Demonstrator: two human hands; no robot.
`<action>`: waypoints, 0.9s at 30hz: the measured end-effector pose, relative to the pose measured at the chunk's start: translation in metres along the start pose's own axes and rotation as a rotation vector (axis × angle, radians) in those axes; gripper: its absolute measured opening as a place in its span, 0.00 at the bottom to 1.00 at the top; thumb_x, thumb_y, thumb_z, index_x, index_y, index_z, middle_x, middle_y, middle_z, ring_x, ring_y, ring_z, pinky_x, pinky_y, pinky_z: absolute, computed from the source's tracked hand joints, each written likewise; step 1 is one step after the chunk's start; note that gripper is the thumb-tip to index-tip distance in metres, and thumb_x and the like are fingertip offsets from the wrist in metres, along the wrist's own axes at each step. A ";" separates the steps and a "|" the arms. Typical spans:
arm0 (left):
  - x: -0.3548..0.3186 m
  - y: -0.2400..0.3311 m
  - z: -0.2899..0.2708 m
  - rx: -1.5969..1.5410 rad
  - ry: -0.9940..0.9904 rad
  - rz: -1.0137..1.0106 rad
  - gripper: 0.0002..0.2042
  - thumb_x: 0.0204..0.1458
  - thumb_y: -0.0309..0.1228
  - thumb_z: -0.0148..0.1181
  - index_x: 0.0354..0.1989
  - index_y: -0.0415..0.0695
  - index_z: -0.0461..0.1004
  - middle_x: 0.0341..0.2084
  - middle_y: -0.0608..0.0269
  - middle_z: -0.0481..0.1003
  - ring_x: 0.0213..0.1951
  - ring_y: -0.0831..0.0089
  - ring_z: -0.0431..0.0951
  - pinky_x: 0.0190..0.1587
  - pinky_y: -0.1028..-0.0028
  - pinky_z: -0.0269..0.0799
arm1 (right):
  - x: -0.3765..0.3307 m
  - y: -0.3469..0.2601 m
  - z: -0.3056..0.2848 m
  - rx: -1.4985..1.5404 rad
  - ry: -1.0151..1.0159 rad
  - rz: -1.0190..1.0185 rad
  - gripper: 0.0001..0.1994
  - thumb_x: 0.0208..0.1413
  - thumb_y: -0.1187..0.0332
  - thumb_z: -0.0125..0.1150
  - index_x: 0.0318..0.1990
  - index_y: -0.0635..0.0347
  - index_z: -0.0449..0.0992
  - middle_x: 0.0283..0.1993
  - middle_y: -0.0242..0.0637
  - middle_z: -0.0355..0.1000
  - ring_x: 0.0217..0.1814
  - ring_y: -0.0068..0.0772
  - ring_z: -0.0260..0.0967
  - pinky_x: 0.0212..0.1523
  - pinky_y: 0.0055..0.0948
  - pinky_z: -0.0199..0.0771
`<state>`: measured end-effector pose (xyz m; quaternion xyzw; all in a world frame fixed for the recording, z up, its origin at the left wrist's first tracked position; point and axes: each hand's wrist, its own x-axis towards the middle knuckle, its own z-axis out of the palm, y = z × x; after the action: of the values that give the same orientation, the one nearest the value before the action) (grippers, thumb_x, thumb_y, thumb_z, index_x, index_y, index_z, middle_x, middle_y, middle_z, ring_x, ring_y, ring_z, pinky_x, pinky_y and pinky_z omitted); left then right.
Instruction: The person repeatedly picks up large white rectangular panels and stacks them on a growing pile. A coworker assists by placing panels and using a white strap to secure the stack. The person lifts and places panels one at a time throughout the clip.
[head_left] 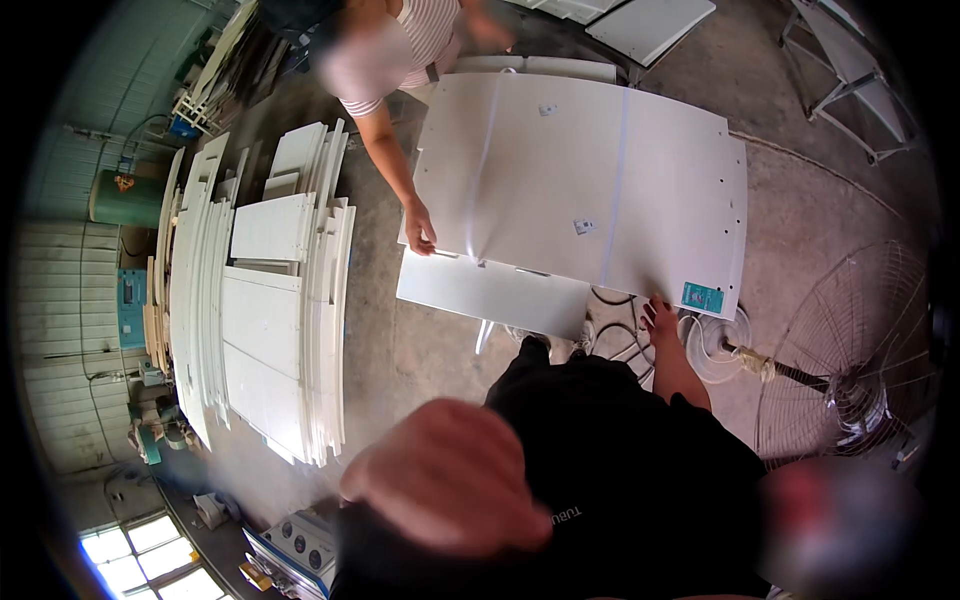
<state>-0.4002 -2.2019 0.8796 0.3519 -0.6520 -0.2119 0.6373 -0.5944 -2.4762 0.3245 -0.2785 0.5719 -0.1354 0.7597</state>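
Blurred, close under the camera, the left hand (445, 490) is clenched and holds nothing. Large white panel (585, 190) lies flat on a stack, not yet lifted off. Right hand (662, 318) touches its near edge, fingers flat; whether it is grasping cannot be told. Co-worker's hand (420, 232) grips the left edge.

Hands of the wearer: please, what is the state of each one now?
Left hand: blurred, close to the camera; grip cannot be told.
Right hand: open, fingers on the near edge of the white panel.
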 end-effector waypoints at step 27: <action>-0.468 -0.180 0.075 0.560 0.610 -1.692 0.15 0.49 0.40 0.53 0.43 0.47 0.73 0.37 0.56 0.76 0.41 0.63 0.76 0.43 0.69 0.70 | 0.019 0.005 0.021 -0.002 0.022 0.117 0.29 0.50 0.44 0.55 0.53 0.53 0.63 0.48 0.33 0.67 0.51 0.32 0.66 0.45 0.39 0.65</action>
<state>-0.4678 -1.9926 0.4229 0.8892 -0.0121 -0.3387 0.3073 -0.5689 -2.4763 0.3100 -0.2438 0.5956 -0.0930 0.7597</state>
